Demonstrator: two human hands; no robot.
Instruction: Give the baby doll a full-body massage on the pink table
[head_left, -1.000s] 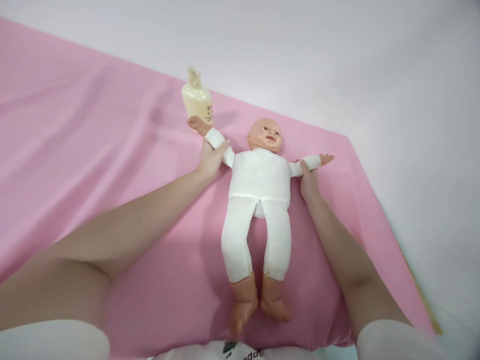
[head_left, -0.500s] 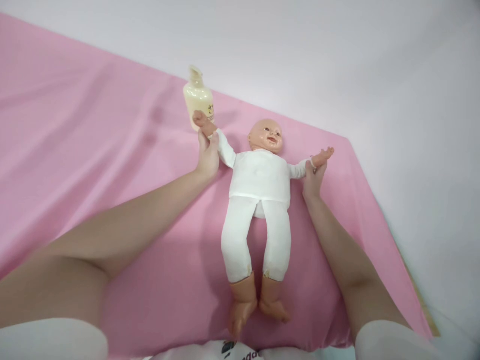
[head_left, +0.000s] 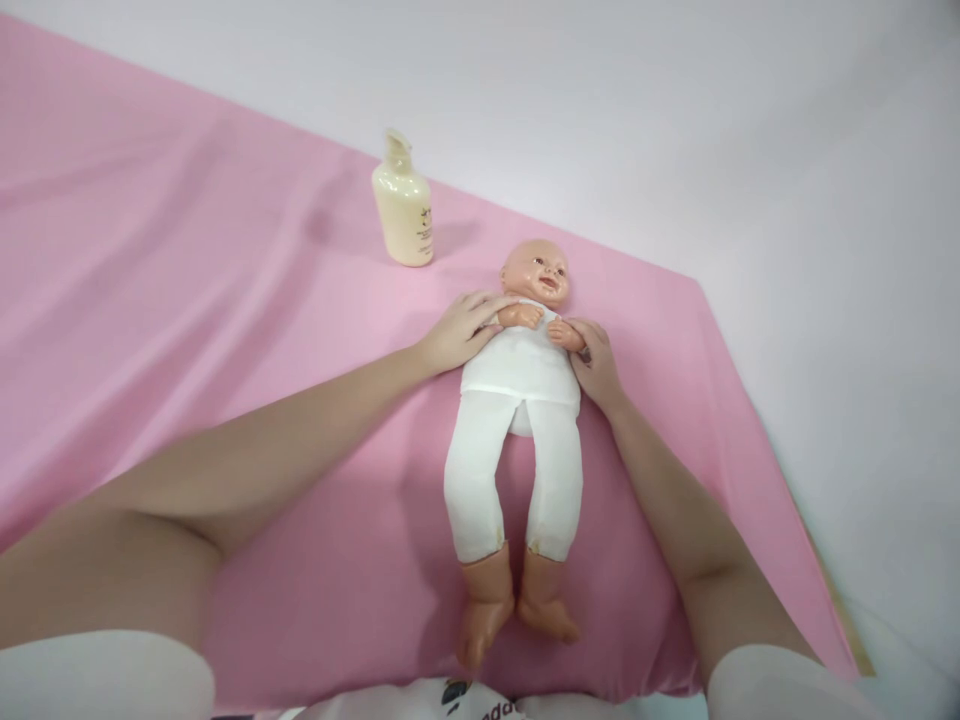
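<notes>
A baby doll (head_left: pixel 521 375) in a white top and white trousers lies on its back on a pink cloth (head_left: pixel 322 560), head away from me and bare feet towards me. My left hand (head_left: pixel 466 328) is closed around the doll's arm on the left, thumb below and fingers above. On the other side, my right hand (head_left: pixel 596 362) grips the doll's other arm near the wrist. Both doll arms are bent inward, so its small hands rest over its upper chest. The doll's sleeves are mostly hidden beneath my hands.
A cream pump bottle (head_left: pixel 405 215) with dark print stands upright on the cloth, beyond my left hand. The cloth's far edge slants down to the right, against a pale white surface (head_left: pixel 750 130). Printed white fabric (head_left: pixel 420 700) shows at the bottom.
The doll's arms were stretched out sideways and are now folded over its chest. Both my hands moved inward with them. The bottle is no longer partly covered by the doll's hand.
</notes>
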